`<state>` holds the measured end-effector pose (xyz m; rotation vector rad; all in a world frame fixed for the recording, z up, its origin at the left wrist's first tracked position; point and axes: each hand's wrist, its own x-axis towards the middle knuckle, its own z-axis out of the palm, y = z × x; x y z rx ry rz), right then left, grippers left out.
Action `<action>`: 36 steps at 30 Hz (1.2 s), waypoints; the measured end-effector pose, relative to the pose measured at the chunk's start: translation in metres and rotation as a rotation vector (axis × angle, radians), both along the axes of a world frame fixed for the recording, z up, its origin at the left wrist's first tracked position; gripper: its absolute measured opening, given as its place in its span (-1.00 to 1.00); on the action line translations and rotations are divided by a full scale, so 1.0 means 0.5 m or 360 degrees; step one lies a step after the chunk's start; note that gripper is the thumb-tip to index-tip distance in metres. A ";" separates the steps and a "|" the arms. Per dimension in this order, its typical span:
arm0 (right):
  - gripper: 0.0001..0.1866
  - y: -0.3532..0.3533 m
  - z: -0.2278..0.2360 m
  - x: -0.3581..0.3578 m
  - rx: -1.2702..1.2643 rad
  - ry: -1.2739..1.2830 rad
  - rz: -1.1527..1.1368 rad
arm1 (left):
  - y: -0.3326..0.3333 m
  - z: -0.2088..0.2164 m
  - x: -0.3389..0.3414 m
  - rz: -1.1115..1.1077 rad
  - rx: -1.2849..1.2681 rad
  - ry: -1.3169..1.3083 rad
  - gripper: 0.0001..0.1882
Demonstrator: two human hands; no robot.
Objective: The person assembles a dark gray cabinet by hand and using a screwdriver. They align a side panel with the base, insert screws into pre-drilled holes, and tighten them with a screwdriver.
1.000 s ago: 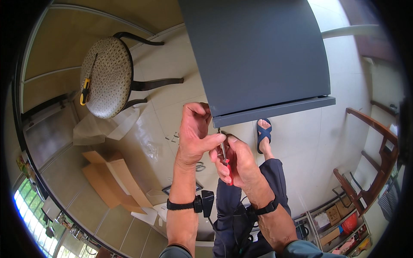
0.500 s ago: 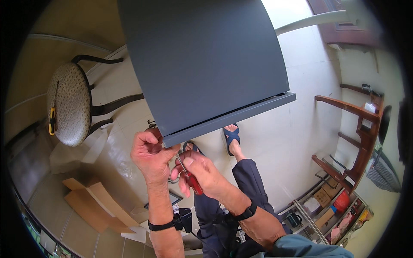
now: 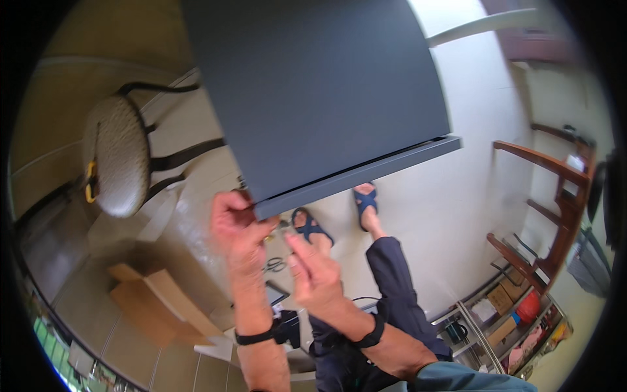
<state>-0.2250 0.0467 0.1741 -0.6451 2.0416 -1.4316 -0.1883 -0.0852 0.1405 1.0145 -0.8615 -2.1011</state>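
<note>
Grey cabinet (image 3: 320, 98) partly hides floor (image 3: 477, 111) beyond scissors (image 3: 274, 264) and left hand (image 3: 237, 225).

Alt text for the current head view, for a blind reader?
A person's left hand is at the near-left corner of a dark grey boxy unit, right hand close by. At left, a yellow-handled screwdriver lies on a round stool; below it in view, a cardboard box.
</note>
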 end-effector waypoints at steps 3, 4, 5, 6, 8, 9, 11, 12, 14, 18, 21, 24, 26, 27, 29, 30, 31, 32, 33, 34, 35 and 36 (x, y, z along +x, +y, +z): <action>-0.61 0.015 -0.006 0.000 -0.0049 -0.0555 -0.0147 | 0.006 0.002 -0.022 0.0015 -0.0067 0.0053 -0.53; -0.61 0.019 0.000 -0.004 -0.0165 -0.1015 -0.0234 | 0.004 0.002 -0.022 0.0021 -0.0090 0.0026 -0.53; -0.61 0.026 -0.002 -0.009 -0.0263 -0.1477 -0.0319 | 0.005 -0.008 -0.018 0.0000 -0.0061 0.0117 -0.52; -0.61 0.028 -0.010 -0.007 -0.0265 -0.1502 -0.0308 | 0.007 -0.014 -0.013 -0.0022 -0.0031 0.0212 -0.52; -0.57 0.029 -0.016 -0.006 -0.0431 -0.1859 -0.0330 | 0.009 -0.005 -0.011 -0.0024 -0.0052 0.0119 -0.52; -0.57 0.029 -0.014 -0.007 -0.0435 -0.1865 -0.0319 | 0.010 0.001 -0.012 -0.0033 -0.0063 0.0047 -0.53; -0.55 0.027 -0.005 -0.010 -0.0444 -0.2181 -0.0346 | 0.011 0.003 -0.008 -0.0035 -0.0091 0.0065 -0.52; -0.55 0.026 -0.002 -0.014 -0.0446 -0.2184 -0.0335 | 0.010 0.004 -0.007 -0.0045 -0.0081 0.0058 -0.52; -0.57 0.023 0.002 -0.027 -0.0546 -0.2510 -0.0328 | 0.011 -0.003 -0.006 -0.0050 -0.0073 0.0060 -0.52; -0.60 0.024 -0.007 -0.030 -0.0688 -0.2891 -0.0369 | 0.016 -0.007 -0.008 0.0037 -0.0058 0.0072 -0.50; -0.63 0.012 -0.021 -0.001 -0.0180 -0.1596 -0.0285 | 0.012 -0.012 -0.007 0.0022 -0.0001 0.0051 -0.49; -0.54 0.001 -0.026 -0.015 0.0230 0.0671 0.0046 | 0.013 -0.007 -0.008 0.0029 0.0008 0.0046 -0.49; -0.58 -0.003 -0.048 -0.015 0.0151 0.0683 0.0060 | 0.016 -0.007 -0.008 0.0047 0.0034 0.0014 -0.48; -0.62 -0.005 -0.054 -0.015 0.0068 0.0696 0.0075 | 0.017 -0.009 -0.008 0.0054 0.0023 0.0038 -0.48; -0.68 -0.001 -0.038 -0.017 0.0095 0.0330 0.0086 | 0.018 -0.009 -0.007 0.0060 0.0011 0.0056 -0.48; -0.73 -0.001 -0.029 -0.019 0.0121 -0.0034 0.0098 | 0.018 -0.006 -0.006 0.0053 -0.0006 0.0024 -0.49; -0.73 -0.002 -0.023 -0.021 0.0119 -0.0041 0.0100 | 0.018 -0.005 -0.004 0.0047 -0.0025 -0.0008 -0.49; -0.74 -0.003 -0.017 -0.027 0.0078 -0.0387 0.0103 | 0.020 -0.007 -0.006 0.0044 -0.0025 -0.0005 -0.49; -0.65 -0.002 -0.014 -0.032 0.0036 -0.0734 0.0106 | 0.024 -0.013 -0.007 0.0053 -0.0062 0.0010 -0.49; -0.65 0.000 -0.013 -0.036 0.0036 -0.0732 0.0105 | 0.026 -0.015 -0.008 0.0063 -0.0100 0.0025 -0.49; -0.63 0.003 -0.014 -0.040 -0.0011 -0.1107 0.0087 | 0.028 -0.014 -0.011 0.0064 -0.0102 0.0023 -0.49; -0.61 0.005 -0.015 -0.043 -0.0058 -0.1481 0.0068 | 0.030 -0.011 -0.015 0.0084 -0.0106 0.0027 -0.50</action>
